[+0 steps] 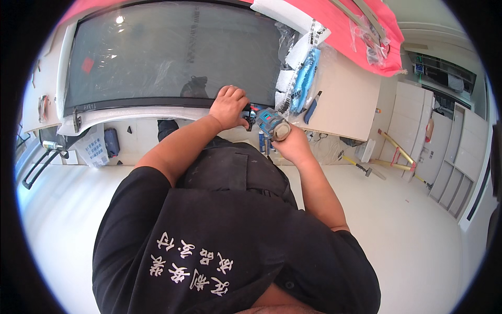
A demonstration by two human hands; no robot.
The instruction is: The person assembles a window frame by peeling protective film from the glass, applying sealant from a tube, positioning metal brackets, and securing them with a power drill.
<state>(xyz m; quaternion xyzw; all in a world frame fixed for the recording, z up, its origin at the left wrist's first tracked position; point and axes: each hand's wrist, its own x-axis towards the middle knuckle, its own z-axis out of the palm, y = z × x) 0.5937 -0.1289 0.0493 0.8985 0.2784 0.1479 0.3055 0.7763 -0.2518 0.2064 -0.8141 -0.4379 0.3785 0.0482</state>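
Observation:
A large glass door panel (172, 52) with a dark frame lies flat on white foam on the bench. My left hand (229, 107) rests at its near edge, fingers curled over the frame. Its thumb presses against a small dark metal fitting (249, 118) at the near right corner. In my right hand (294, 144) is a blue cordless drill (273, 124), its front end pointing left at that fitting. The drill's tip and the exact contact are too small to make out. A hinge (77, 120) sits at the panel's near left corner.
Right of the panel are crumpled foam wrap, a blue wrapper (305, 78) and a blue knife-like tool (312, 108) on the board (345, 94). Pink sheeting (366, 31) covers the far right. A yellow-handled hammer (361, 166) and a yellow frame (398, 152) stand beyond on the right.

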